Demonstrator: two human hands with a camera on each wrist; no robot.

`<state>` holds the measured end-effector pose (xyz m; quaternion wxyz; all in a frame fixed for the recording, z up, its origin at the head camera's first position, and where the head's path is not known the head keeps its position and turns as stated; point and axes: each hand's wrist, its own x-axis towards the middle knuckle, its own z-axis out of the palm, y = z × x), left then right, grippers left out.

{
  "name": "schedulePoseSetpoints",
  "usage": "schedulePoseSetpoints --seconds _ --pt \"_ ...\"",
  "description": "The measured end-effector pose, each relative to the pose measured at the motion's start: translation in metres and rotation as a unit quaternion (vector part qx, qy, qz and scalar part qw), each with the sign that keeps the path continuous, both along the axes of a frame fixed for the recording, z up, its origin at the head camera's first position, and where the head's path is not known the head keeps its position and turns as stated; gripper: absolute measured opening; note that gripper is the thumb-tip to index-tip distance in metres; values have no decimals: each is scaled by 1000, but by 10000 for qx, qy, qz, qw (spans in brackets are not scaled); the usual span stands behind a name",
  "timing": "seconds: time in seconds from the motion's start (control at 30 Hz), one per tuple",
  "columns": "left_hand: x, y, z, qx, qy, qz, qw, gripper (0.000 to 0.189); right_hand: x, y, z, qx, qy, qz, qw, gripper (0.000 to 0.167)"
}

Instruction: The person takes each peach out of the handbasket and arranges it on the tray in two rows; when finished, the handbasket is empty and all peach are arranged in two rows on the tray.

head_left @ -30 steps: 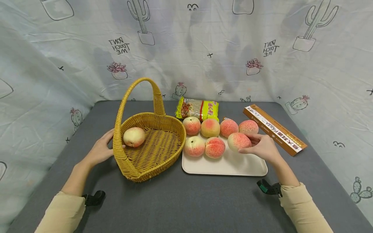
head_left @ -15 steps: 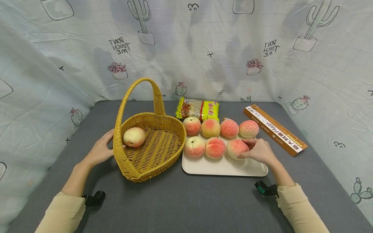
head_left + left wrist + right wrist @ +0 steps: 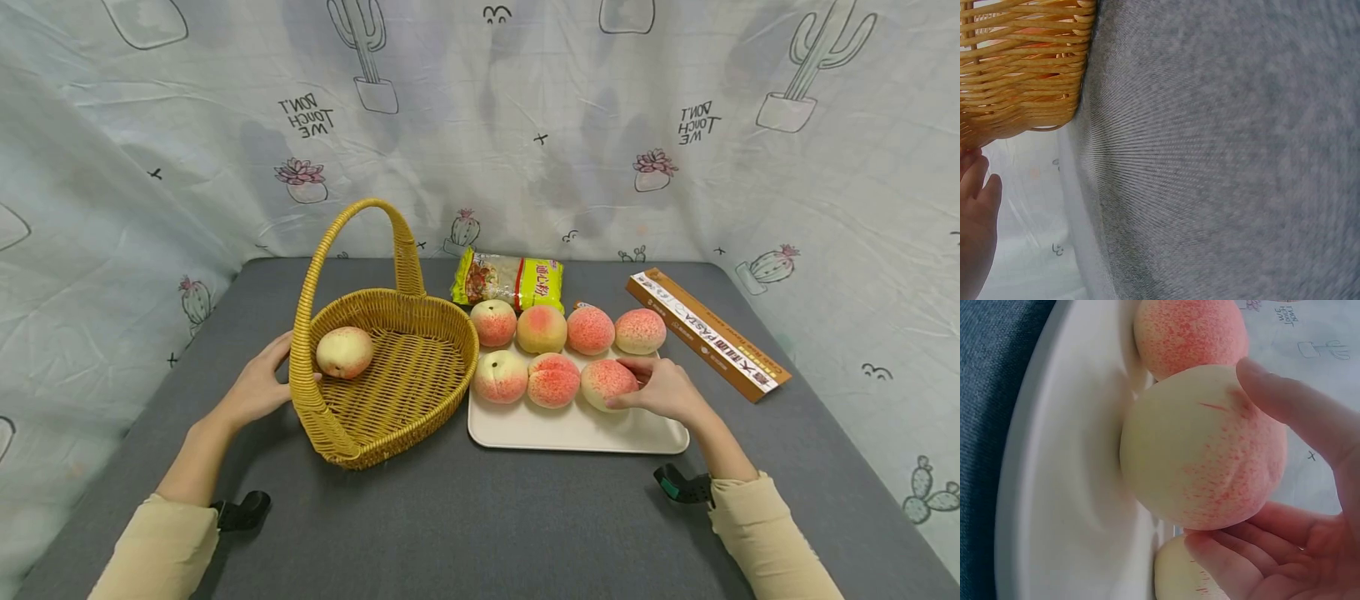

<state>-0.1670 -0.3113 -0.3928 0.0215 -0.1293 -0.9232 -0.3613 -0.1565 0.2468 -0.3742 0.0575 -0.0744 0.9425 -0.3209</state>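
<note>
A golden wicker basket (image 3: 408,392) with a tall handle stands left of centre, one pale peach (image 3: 345,352) inside. My left hand (image 3: 258,379) holds the basket's left side, its thumb tip showing past the handle's base; in the left wrist view its fingers (image 3: 985,194) reach the woven wall. On a cream tray (image 3: 570,433), my right hand (image 3: 663,389) grips a pink-and-cream peach (image 3: 606,385) at the right end of the front row. The right wrist view shows this peach (image 3: 1204,450) between thumb and fingers. Left of it sit a red-speckled peach (image 3: 553,381) and a paler peach (image 3: 500,377).
Several peaches, including a yellowish one (image 3: 542,330), form the tray's back row. Behind them lies a yellow pasta packet (image 3: 510,282). A long brown pasta box (image 3: 705,335) lies slanted right of the tray. A printed curtain (image 3: 480,150) hangs behind the grey table (image 3: 480,517).
My right hand has lowered the peach it grips toward the tray and slightly left, beside the red-speckled one. The left hand and basket stay put.
</note>
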Motion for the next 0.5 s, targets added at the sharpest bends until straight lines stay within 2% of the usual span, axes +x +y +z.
schedulePoseSetpoints --seconds 0.23,0.5 --pt "0 0 0 -38 15 40 10000 82 -1 -1 1 -12 6 53 10000 82" --pt "-1 -1 -2 0 110 -70 9999 83 -6 0 -1 37 154 80 9998 79"
